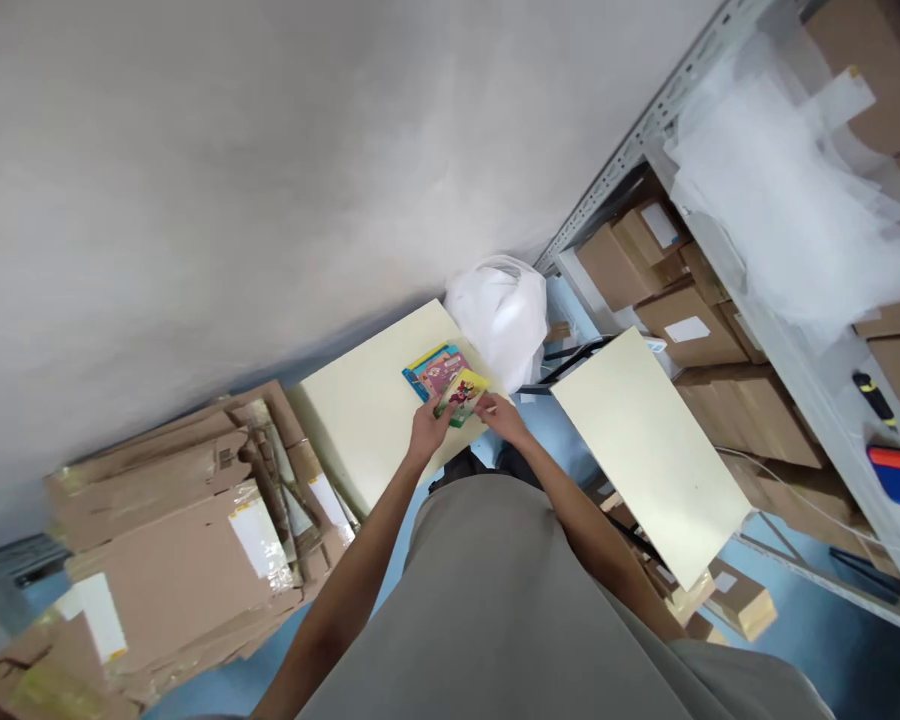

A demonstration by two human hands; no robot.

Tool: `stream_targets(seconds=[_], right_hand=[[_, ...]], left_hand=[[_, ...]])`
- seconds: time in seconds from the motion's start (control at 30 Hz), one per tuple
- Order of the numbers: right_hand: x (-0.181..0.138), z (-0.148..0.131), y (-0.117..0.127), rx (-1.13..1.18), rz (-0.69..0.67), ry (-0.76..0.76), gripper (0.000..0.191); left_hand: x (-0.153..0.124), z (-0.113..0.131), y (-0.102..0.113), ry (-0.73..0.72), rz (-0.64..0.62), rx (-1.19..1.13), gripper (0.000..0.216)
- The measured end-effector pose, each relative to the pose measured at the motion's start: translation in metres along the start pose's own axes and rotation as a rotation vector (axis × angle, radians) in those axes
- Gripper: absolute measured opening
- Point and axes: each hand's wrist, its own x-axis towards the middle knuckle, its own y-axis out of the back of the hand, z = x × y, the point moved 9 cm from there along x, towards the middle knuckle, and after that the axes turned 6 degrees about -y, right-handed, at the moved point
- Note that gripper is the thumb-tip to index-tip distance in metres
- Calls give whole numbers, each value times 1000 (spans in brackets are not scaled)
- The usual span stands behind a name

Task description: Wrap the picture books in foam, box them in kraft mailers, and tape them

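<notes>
Both hands are at a thin yellow-and-green picture booklet (463, 392) with a red cartoon figure on its cover. My left hand (427, 430) grips its left edge, thumb on top. My right hand (499, 416) pinches its right lower edge with the fingertips. Just beyond it, a pink booklet (441, 371) overlaps a blue-and-yellow booklet (415, 374) on the cream tabletop (367, 400). The held booklet partly covers the pink one. Whether it is a single booklet or several together, I cannot tell.
Flattened cardboard boxes (172, 560) are stacked at the left. A white plastic bag (501, 315) bulges behind the table. To the right stand a second cream tabletop (656, 450) and a metal shelf (787, 350) with cartons (694, 325) and white plastic sheets (780, 190).
</notes>
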Motion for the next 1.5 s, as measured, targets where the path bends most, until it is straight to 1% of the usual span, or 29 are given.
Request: stream_targets(seconds=[0.07,0.1,0.13,0.17,0.2,0.27,0.33,0.4,0.5,0.57,0.63,0.7,0.73,0.8,0.87,0.9,0.97,1.03,1.1,1.2,1.4,1.47,1.5], right_hand=[[-17,-1,43,-76,200,57,60],[-28,-2,63,-112,274,96,69],[-40,-4,80,-148,326,135,74],[-51,-6,95,-189,359,173,73],[-61,-7,108,-235,380,201,68],[-78,-5,130,-326,384,235,49],[-90,4,148,-392,366,243,31],[-100,19,167,-420,365,235,26],[-114,52,199,-385,406,205,27],[-123,80,221,-305,438,173,27],[-131,112,244,-188,468,137,27],[-141,143,267,-34,507,111,28],[-146,158,278,61,535,101,31],[-158,189,300,281,595,81,39],[-169,215,315,497,634,70,46],[-174,225,321,590,644,71,48],[-181,239,331,732,659,81,50],[-186,248,338,817,675,82,51],[-188,251,343,855,678,79,53],[-186,248,348,881,665,93,54],[-180,232,353,900,641,120,51],[-179,228,356,862,655,121,50],[-181,226,360,819,682,119,49]], left_hand=[[6,16,-21,-43,-65,11,19],[8,23,-33,-61,-103,10,17],[10,30,-46,-76,-148,8,16],[10,37,-61,-91,-205,11,14],[10,44,-78,-109,-274,25,13],[6,57,-113,-144,-417,84,12],[0,68,-146,-166,-522,142,12],[-5,80,-178,-179,-573,192,14],[-12,100,-228,-236,-625,290,17],[-16,113,-263,-280,-635,352,28],[-20,123,-297,-303,-614,377,49],[-23,133,-329,-328,-573,351,66],[-25,137,-345,-348,-548,322,71],[-29,144,-372,-378,-495,250,74],[-35,141,-397,-337,-474,181,71],[-39,136,-409,-290,-492,154,67],[-53,125,-431,-186,-578,113,59],[-69,117,-448,-118,-670,89,54],[-81,115,-455,-93,-701,90,53],[-85,117,-454,-87,-660,115,52],[-79,126,-445,-15,-595,56,58],[-77,130,-442,-11,-575,44,60],[-76,131,-441,-14,-563,45,60]])
